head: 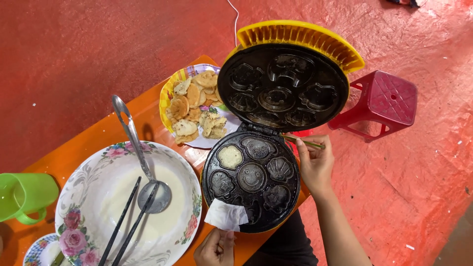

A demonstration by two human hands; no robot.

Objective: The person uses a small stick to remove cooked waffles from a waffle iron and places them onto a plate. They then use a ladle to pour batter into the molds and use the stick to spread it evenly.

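With 1 of 7 moulds in the open cake maker [250, 183] filled and cooked cakes piled on a plate [173, 87], the left hand [215, 249] pinches a tissue [225, 216] on its lower plate while the right hand [315, 162] grips what may be a green stick [309, 143].

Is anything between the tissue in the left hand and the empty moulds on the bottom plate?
Nothing visible. The left hand holds the tissue right at the bottom plate's near rim, over a mould. The right hand, holding a stick, sits off the far edge. One mould holds batter.
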